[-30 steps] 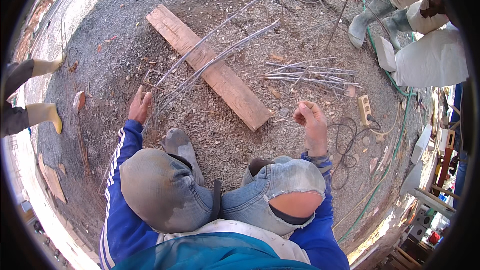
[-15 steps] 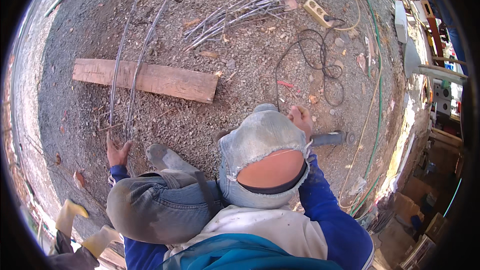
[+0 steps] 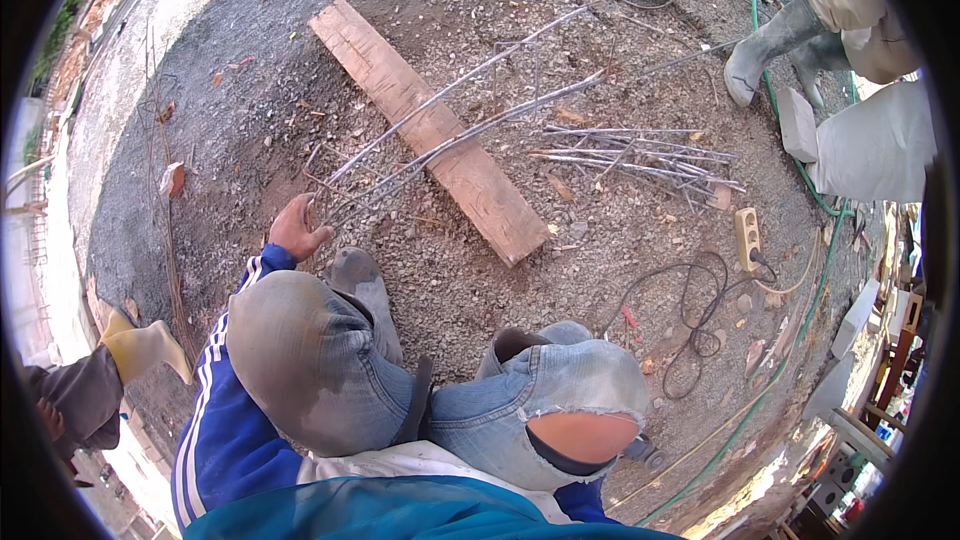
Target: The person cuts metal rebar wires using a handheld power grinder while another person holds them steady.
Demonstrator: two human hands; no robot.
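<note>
Your left hand (image 3: 297, 229) is partly open, its thumb spread away from the bent fingers, right beside the near ends of the long, thin grey metal rods (image 3: 500, 121); you cannot tell from this view whether the fingertips touch them. Your right hand is out of sight below your torn right knee, so whether it is open or has hold of anything cannot be told.

The rods run from beside your left hand away to the upper right, slanting across the flat, reddish-brown wooden plank (image 3: 375, 75), which lies diagonally on the grey gravel ground (image 3: 440, 290) in front of you. Close by your right knee, part of a dark, rounded tool (image 3: 643, 452) shows.

To the right of the plank lies a loose pile of short grey metal rods (image 3: 640, 155). Beyond it, near a looped black cable (image 3: 690, 335), is a cream, oblong power strip (image 3: 746, 238) with a plug in its near end. A green hose (image 3: 800, 335) curves along the right side. Farther out, a person's grey rubber boots (image 3: 765, 50) stand at the upper right, and another person's yellowish boot (image 3: 145, 348) shows at the lower left.
</note>
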